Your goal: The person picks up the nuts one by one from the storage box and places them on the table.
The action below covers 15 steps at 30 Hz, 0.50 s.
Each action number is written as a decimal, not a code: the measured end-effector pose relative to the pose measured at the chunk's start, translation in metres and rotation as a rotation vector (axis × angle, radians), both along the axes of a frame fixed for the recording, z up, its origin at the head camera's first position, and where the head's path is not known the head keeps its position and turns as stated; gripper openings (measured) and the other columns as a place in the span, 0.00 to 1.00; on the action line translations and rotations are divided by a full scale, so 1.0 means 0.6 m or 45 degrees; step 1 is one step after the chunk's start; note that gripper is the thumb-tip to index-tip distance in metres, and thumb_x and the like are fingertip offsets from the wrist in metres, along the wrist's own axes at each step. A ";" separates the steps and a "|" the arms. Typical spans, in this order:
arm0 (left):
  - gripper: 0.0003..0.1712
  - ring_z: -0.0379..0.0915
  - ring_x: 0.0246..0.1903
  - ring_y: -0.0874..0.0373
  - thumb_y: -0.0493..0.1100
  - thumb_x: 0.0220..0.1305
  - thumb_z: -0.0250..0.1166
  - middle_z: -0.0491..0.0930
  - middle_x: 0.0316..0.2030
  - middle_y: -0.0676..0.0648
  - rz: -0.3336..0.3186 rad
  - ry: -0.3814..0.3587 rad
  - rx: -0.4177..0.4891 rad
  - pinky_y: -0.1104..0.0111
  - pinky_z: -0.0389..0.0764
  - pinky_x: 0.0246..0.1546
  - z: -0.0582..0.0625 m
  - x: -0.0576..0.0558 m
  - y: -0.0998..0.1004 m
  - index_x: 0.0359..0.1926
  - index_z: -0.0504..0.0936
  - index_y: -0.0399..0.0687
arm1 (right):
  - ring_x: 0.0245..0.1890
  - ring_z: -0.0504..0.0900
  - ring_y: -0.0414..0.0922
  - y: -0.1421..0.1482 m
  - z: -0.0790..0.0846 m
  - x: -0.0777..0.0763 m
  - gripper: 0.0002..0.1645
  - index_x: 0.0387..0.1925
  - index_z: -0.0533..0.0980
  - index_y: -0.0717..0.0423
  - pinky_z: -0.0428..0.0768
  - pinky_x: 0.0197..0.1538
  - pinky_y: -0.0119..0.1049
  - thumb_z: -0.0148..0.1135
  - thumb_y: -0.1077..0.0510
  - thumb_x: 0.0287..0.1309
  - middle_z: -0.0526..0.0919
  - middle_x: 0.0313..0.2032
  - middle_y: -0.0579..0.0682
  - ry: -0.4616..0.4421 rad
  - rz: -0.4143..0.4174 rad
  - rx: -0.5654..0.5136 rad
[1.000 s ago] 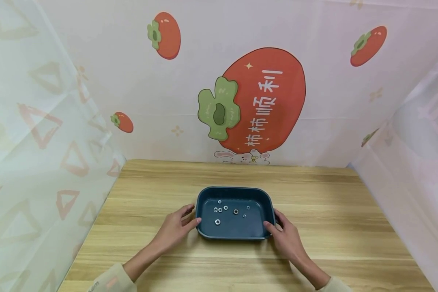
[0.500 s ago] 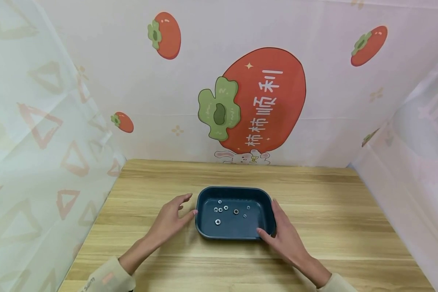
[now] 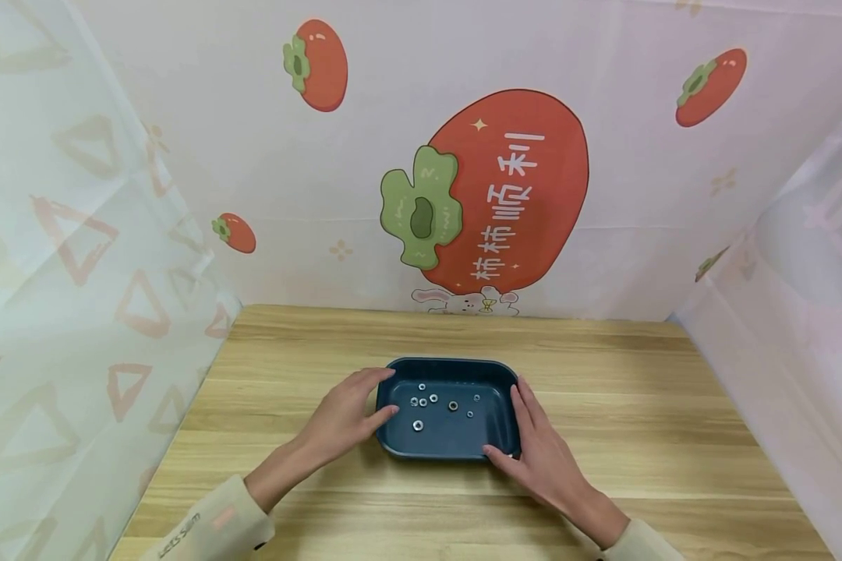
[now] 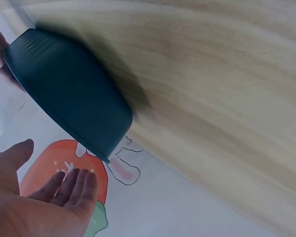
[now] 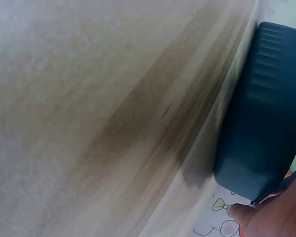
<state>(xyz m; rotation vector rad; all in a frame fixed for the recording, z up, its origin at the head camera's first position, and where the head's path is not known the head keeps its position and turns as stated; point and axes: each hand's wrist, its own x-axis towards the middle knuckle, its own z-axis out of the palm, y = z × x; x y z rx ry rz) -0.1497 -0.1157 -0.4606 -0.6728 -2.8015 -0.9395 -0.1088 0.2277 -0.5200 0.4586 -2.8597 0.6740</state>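
Observation:
A dark blue rectangular tray (image 3: pixel 456 442) with rounded corners sits on the wooden table. Several small metal nuts (image 3: pixel 418 426) lie scattered on its floor, mostly toward the left half; one nut (image 3: pixel 452 406) looks darker. My left hand (image 3: pixel 347 413) reaches over the tray's left end, thumb and fingers spread. In the left wrist view that left hand (image 4: pixel 54 197) is cupped and apart from the tray wall. At the opposite end, my right hand (image 3: pixel 543 452) lies along the rim, fingers extended and thumb over the near right corner. The right wrist view shows this hand (image 5: pixel 276 212) at the tray's end.
The light wood table (image 3: pixel 365 514) extends around the tray on all sides. A white cloth backdrop (image 3: pixel 288 156) with printed persimmons rises behind the table. Similar cloth hangs (image 3: pixel 98 296) along the left and right sides.
My left hand first backed off from the tray's left end, then came forward over its rim. My right hand slid leftward, its thumb shifting along the near rim. The tray and nuts stayed put.

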 end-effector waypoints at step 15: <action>0.27 0.83 0.59 0.48 0.45 0.64 0.78 0.85 0.58 0.42 -0.199 -0.012 -0.150 0.54 0.83 0.59 0.003 -0.019 0.024 0.61 0.84 0.40 | 0.80 0.60 0.62 -0.002 -0.005 0.000 0.68 0.83 0.49 0.65 0.72 0.70 0.63 0.70 0.30 0.62 0.41 0.85 0.56 -0.063 -0.011 -0.014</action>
